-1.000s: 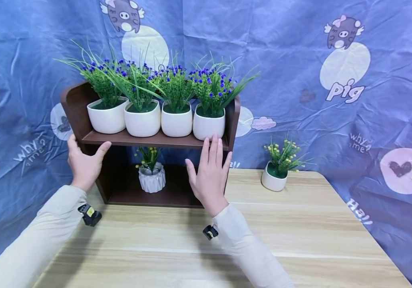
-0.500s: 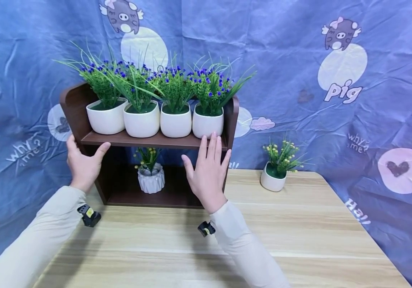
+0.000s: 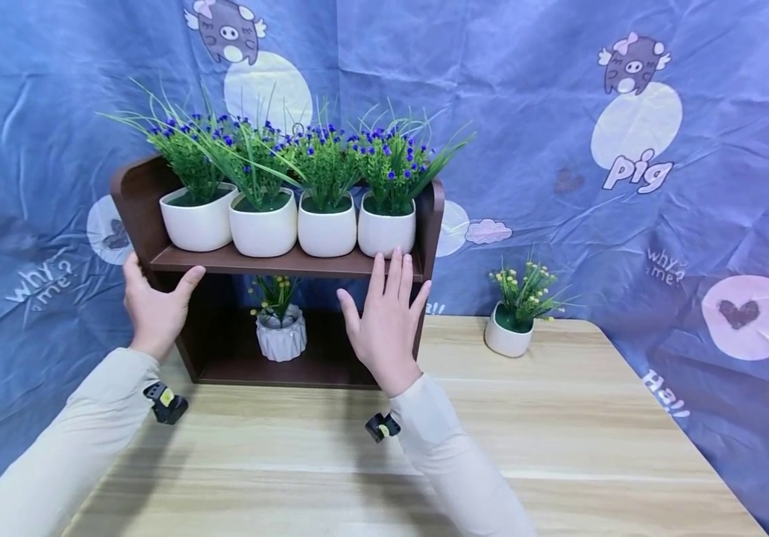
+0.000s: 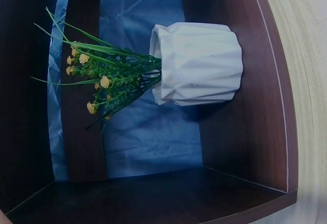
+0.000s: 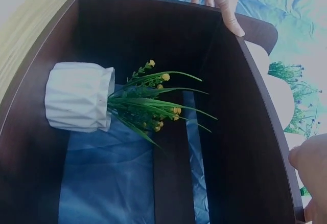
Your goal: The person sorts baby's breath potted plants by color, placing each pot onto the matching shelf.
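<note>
A dark brown two-tier shelf (image 3: 277, 265) stands on the table. On its upper board several white pots with green grass and blue flowers line up in a row. My left hand (image 3: 156, 309) holds the shelf's left side, with its thumb at the front edge and its fingers outside the panel. With straight fingers, my right hand (image 3: 387, 332) touches the lower front of the rightmost white flowerpot (image 3: 386, 230). Below, a fluted white flowerpot (image 4: 204, 65) with yellow flowers stands on the lower board. The right wrist view shows the left thumb at the shelf's edge.
A small white flowerpot (image 3: 508, 339) with yellow flowers stands on the wooden table (image 3: 559, 432), right of the shelf. Behind hangs a blue patterned cloth (image 3: 525, 97). Black wrist cameras sit at both sleeve cuffs.
The rightmost pot has shifted slightly back on the upper board, with my right fingertips following it. My left hand stays at the shelf's side. The head view has drifted a little.
</note>
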Demonstrator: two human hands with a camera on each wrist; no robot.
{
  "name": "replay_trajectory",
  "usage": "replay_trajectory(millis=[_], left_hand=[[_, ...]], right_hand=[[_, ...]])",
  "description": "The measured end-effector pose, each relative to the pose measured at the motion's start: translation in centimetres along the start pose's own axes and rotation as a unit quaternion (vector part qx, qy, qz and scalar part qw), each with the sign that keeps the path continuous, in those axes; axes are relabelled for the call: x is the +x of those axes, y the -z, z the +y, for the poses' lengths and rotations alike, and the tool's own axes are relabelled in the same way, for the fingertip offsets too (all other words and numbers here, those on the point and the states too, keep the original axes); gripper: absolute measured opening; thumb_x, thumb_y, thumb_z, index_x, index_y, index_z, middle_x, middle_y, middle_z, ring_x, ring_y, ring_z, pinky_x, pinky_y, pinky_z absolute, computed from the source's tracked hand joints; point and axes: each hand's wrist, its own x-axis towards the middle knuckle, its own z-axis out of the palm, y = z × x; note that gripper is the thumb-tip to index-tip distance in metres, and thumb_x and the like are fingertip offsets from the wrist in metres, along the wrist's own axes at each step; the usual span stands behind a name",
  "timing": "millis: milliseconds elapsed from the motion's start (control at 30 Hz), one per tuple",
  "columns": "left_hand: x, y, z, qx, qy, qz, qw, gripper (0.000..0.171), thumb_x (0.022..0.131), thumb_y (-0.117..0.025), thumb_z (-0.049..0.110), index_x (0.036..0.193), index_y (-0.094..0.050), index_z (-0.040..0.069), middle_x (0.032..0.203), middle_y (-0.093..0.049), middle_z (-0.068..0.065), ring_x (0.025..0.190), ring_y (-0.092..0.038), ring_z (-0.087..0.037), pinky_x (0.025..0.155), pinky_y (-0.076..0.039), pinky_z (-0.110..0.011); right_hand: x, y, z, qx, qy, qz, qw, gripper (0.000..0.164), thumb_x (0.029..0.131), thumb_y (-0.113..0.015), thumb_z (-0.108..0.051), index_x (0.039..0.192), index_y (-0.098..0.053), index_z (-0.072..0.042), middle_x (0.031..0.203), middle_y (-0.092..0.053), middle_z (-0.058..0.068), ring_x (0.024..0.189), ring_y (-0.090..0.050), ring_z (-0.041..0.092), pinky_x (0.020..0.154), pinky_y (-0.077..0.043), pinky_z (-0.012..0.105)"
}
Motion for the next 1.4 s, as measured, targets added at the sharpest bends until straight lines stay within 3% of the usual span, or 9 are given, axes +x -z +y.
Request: replay_trajectory(millis=[633,800,933,1200,1400], left_hand=[[0.1,-0.2,0.1,-0.001,-0.006,0.001,1.0,0.08,0.078,-0.079,0.031,0.143,-0.035,0.014,0.137,-0.051,-0.012,0.126,-0.045,-0.022,0.107,-0.031,-0.027],[0.0,-0.1,0.0,-0.005,-0.002,0.002,1.0,0.08,0.077,-0.079,0.031,0.143,-0.035,0.017,0.136,-0.051,-0.011,0.125,-0.045,-0.021,0.106,-0.031,-0.026],[0.1,-0.1,0.0,-0.008,-0.004,0.004,1.0,0.08,0.077,-0.08,0.031,0.143,-0.036,0.017,0.136,-0.052,-0.011,0.124,-0.046,-0.021,0.106,-0.032,-0.026],[0.2,0.1,0.1,-0.014,-0.016,0.006,0.9998,0.079,0.077,-0.08,0.029,0.142,-0.037,0.015,0.135,-0.052,-0.012,0.124,-0.046,-0.02,0.106,-0.031,-0.025],[0.0,0.0,0.0,-0.012,-0.01,0.002,0.9999,0.08,0.077,-0.08,0.03,0.143,-0.036,0.016,0.137,-0.051,-0.012,0.125,-0.046,-0.02,0.107,-0.031,-0.025]], right_hand=[[-0.8,-0.2,1.5,0.083,0.044,0.018,0.995,0.071,0.098,-0.047,-0.046,0.152,-0.023,-0.008,0.161,-0.003,0.01,0.147,0.002,0.03,0.11,0.0,0.065],[-1.7,-0.2,2.1,0.127,0.051,0.026,0.99,0.071,0.096,-0.051,-0.043,0.152,-0.023,-0.01,0.161,-0.007,0.011,0.147,0.001,0.029,0.111,-0.001,0.064],[-2.5,0.0,2.8,0.16,0.066,0.055,0.983,0.072,0.094,-0.058,-0.037,0.152,-0.025,-0.01,0.159,-0.012,0.015,0.147,-0.003,0.03,0.111,-0.006,0.065],[-4.0,0.3,6.0,0.219,0.089,0.11,0.965,0.081,0.089,-0.066,-0.028,0.151,-0.021,-0.003,0.159,-0.012,0.016,0.146,-0.008,0.033,0.114,-0.011,0.059],[-5.1,-0.2,10.5,0.217,0.048,0.125,0.967,0.085,0.086,-0.071,-0.024,0.15,-0.022,0.001,0.158,-0.013,0.017,0.145,-0.009,0.035,0.115,-0.011,0.054]])
